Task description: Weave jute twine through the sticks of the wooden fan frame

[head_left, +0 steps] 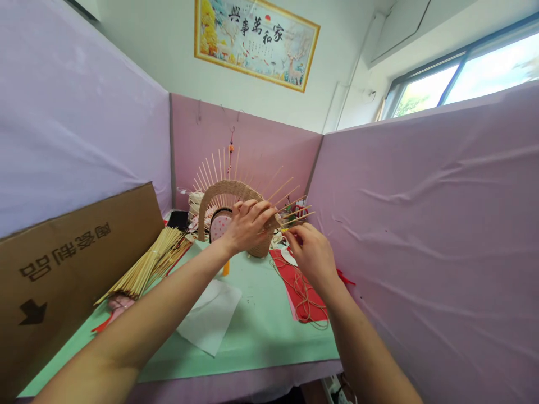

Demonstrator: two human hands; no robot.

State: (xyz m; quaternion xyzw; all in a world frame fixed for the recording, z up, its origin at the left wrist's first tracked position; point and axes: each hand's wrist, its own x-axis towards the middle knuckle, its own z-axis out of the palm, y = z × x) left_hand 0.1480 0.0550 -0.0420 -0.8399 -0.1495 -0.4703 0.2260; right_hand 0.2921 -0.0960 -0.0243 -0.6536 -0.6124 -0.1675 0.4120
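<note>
A woven straw arch (229, 193) with several thin bamboo sticks fanning out of it stands upright at the back of the green table (261, 331). My left hand (248, 224) is closed around the arch's right end, fingers wrapped over the weave. Just to its right, my right hand (309, 252) pinches a tan cord (301, 292) close to the lowest sticks (295, 216). The cord trails down in loose loops over a red cloth (305, 297).
A bundle of bamboo sticks (145, 264) lies at the left beside a brown cardboard box (63, 269). A white paper sheet (210, 317) lies near the front. Pink cloth partitions (421, 224) wall the table on three sides.
</note>
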